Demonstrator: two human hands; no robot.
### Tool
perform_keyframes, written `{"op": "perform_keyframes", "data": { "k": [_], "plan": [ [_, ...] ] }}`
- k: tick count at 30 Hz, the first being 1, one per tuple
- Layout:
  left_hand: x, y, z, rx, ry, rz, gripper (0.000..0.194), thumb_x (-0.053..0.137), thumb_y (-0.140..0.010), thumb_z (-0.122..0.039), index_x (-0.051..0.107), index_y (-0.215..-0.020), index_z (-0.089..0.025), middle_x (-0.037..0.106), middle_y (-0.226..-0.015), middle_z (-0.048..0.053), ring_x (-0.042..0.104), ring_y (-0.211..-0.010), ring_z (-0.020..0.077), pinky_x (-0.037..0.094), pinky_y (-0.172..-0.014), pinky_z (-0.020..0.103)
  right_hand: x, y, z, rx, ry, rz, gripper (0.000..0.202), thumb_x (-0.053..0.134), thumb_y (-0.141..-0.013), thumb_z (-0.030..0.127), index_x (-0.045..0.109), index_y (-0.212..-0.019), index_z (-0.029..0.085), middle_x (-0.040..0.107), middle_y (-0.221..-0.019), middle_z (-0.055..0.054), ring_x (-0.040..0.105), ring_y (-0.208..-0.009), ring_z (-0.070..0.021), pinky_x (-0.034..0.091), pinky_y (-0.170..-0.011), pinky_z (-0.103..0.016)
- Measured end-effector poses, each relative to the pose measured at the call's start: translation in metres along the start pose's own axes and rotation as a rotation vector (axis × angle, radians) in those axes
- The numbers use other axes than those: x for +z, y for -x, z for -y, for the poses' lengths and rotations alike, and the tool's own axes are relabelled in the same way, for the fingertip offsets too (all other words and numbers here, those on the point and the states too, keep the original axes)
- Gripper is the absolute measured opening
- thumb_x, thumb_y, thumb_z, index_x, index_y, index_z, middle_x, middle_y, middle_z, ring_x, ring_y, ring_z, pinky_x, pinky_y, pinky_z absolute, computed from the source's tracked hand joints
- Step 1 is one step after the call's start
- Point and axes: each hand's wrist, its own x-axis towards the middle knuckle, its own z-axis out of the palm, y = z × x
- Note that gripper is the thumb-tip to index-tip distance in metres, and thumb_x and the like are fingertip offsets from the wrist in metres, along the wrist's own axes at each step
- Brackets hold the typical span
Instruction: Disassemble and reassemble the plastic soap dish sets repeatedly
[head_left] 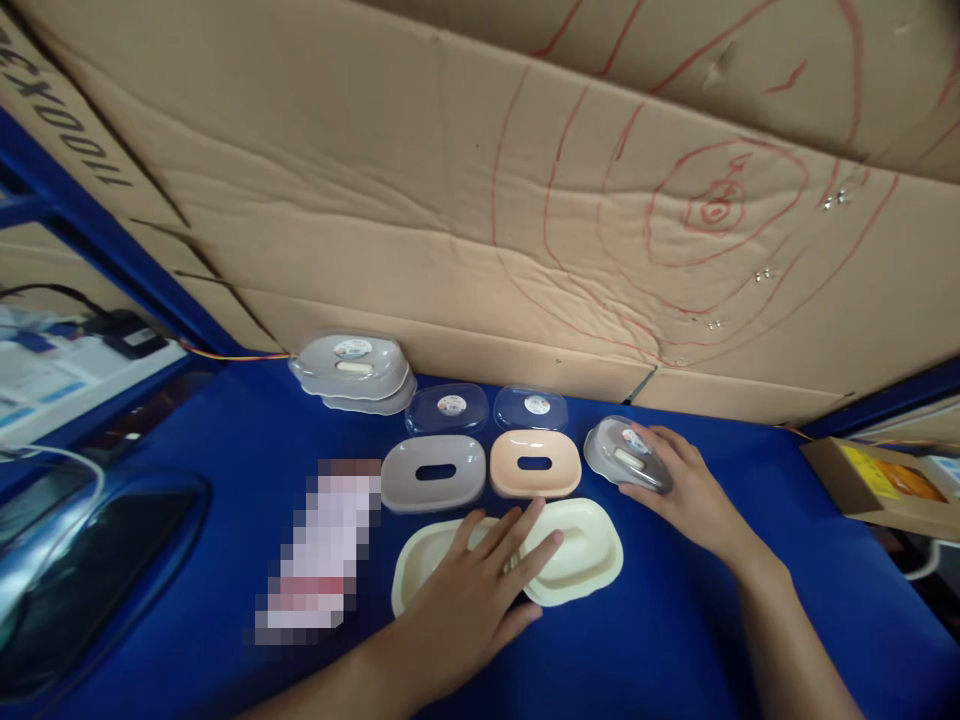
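Note:
My left hand (480, 590) is spread over two cream soap dish bases, the left base (420, 560) partly covered by it and the right base (581, 555) mostly in sight. Whether the fingers touch them I cannot tell. On the right, my right hand (686, 480) has its thumb and fingers around a grey soap box (616, 458) with a clear, labelled lid. Behind the bases lie a grey slotted tray (405, 480) and a peach slotted tray (534, 442). Two clear lids with round labels, a left lid (427, 410) and a right lid (512, 408), lie farther back.
Stacked grey soap boxes (319, 370) stand at the back left by the cardboard wall (420, 230). A blurred-out pinkish item (319, 550) lies on the blue table (660, 620). A dark device (82, 580) is at the left, an open cardboard box (840, 480) at the right.

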Motion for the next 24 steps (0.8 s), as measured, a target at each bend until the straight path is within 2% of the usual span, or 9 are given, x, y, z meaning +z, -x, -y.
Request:
{"op": "perform_keyframes", "data": {
  "k": [3, 6, 9, 11, 14, 18, 21, 24],
  "plan": [
    [-0.001, 0.000, 0.000, -0.010, 0.018, 0.013, 0.063, 0.065, -0.101, -0.034, 0.042, -0.160, -0.031, 0.036, -0.172, 0.017, 0.051, -0.147, 0.0386, 0.039, -0.117, 0.059, -0.007, 0.003, 0.013, 0.001, -0.068, -0.024, 0.079, 0.072, -0.092, 0.062, 0.040, -0.160, 0.036, 0.046, -0.156, -0.014, 0.049, -0.143, -0.0391, 0.046, -0.115, -0.062],
    [-0.001, 0.000, 0.001, -0.046, -0.012, 0.027, 0.066, 0.064, -0.099, -0.023, 0.040, -0.161, -0.031, 0.041, -0.168, 0.019, 0.053, -0.144, 0.0404, 0.040, -0.114, 0.061, -0.009, 0.006, 0.026, -0.006, -0.124, -0.050, 0.079, 0.073, -0.092, 0.061, 0.039, -0.160, 0.039, 0.045, -0.157, -0.012, 0.049, -0.143, -0.0382, 0.045, -0.117, -0.062],
    [-0.003, 0.001, 0.001, -0.058, -0.013, -0.008, 0.070, 0.060, -0.097, -0.016, 0.037, -0.162, -0.029, 0.044, -0.166, 0.019, 0.049, -0.147, 0.0390, 0.037, -0.116, 0.062, -0.007, 0.007, 0.040, -0.029, -0.140, -0.085, 0.079, 0.073, -0.092, 0.059, 0.039, -0.160, 0.038, 0.042, -0.159, -0.011, 0.045, -0.146, -0.0384, 0.043, -0.120, -0.062],
    [-0.007, 0.002, 0.002, -0.062, 0.031, -0.059, 0.070, 0.061, -0.096, -0.020, 0.037, -0.162, -0.025, 0.045, -0.165, 0.019, 0.048, -0.148, 0.0378, 0.035, -0.118, 0.061, -0.006, 0.008, 0.050, -0.060, -0.155, -0.095, 0.080, 0.074, -0.092, 0.057, 0.038, -0.160, 0.038, 0.041, -0.159, -0.011, 0.043, -0.147, -0.0393, 0.043, -0.120, -0.061],
    [-0.015, 0.002, 0.002, -0.023, 0.087, -0.091, 0.072, 0.068, -0.093, -0.033, 0.041, -0.159, -0.021, 0.048, -0.162, 0.019, 0.052, -0.143, 0.0379, 0.039, -0.117, 0.057, -0.007, 0.011, 0.065, -0.117, -0.197, -0.088, 0.082, 0.076, -0.091, 0.055, 0.036, -0.161, 0.038, 0.039, -0.161, -0.012, 0.042, -0.148, -0.0409, 0.043, -0.120, -0.062],
    [-0.021, -0.001, 0.004, 0.139, 0.045, -0.065, 0.044, 0.067, -0.097, -0.049, 0.064, -0.133, -0.023, 0.061, -0.152, 0.015, 0.057, -0.138, 0.0359, 0.031, -0.121, 0.059, -0.009, 0.013, 0.076, -0.131, -0.209, -0.120, 0.084, 0.077, -0.090, 0.054, 0.035, -0.161, 0.039, 0.038, -0.161, -0.012, 0.042, -0.148, -0.0424, 0.045, -0.118, -0.063],
    [-0.019, -0.001, 0.005, 0.108, 0.044, -0.121, 0.030, 0.062, -0.101, -0.045, 0.069, -0.116, -0.020, 0.070, -0.141, 0.014, 0.064, -0.129, 0.0334, 0.033, -0.119, 0.056, -0.007, 0.012, 0.076, -0.127, -0.211, -0.143, 0.085, 0.078, -0.090, 0.054, 0.035, -0.161, 0.039, 0.039, -0.160, -0.013, 0.043, -0.147, -0.0430, 0.045, -0.118, -0.063],
    [-0.016, 0.000, 0.004, 0.031, 0.132, -0.201, 0.026, 0.064, -0.100, -0.036, 0.065, -0.122, -0.022, 0.072, -0.135, 0.013, 0.068, -0.120, 0.0325, 0.044, -0.110, 0.053, -0.006, 0.012, 0.077, -0.144, -0.235, -0.131, 0.084, 0.078, -0.090, 0.053, 0.035, -0.161, 0.039, 0.038, -0.160, -0.012, 0.042, -0.148, -0.0423, 0.043, -0.119, -0.063]
  ]
}}
